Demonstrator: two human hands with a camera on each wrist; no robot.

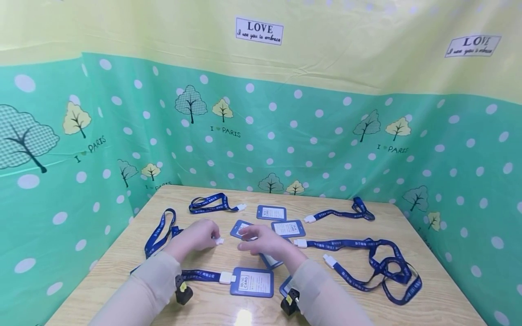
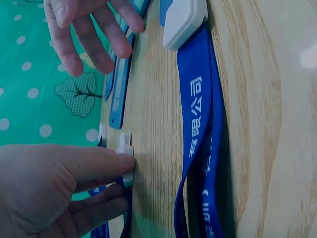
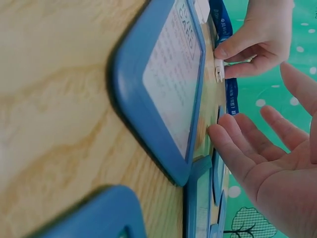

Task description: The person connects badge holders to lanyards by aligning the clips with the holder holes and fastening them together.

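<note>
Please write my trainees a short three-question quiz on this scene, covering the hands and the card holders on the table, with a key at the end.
1. What does the left hand pinch?
2. True or false: the right hand is clenched into a fist.
3. What heading shows in the fully visible card holder nearest the bottom of the head view? A) LOVE; B) ID/IC CARD; C) PARIS.

Key
1. A white lanyard clip.
2. False: its fingers are opened out and hold nothing.
3. B.
</note>
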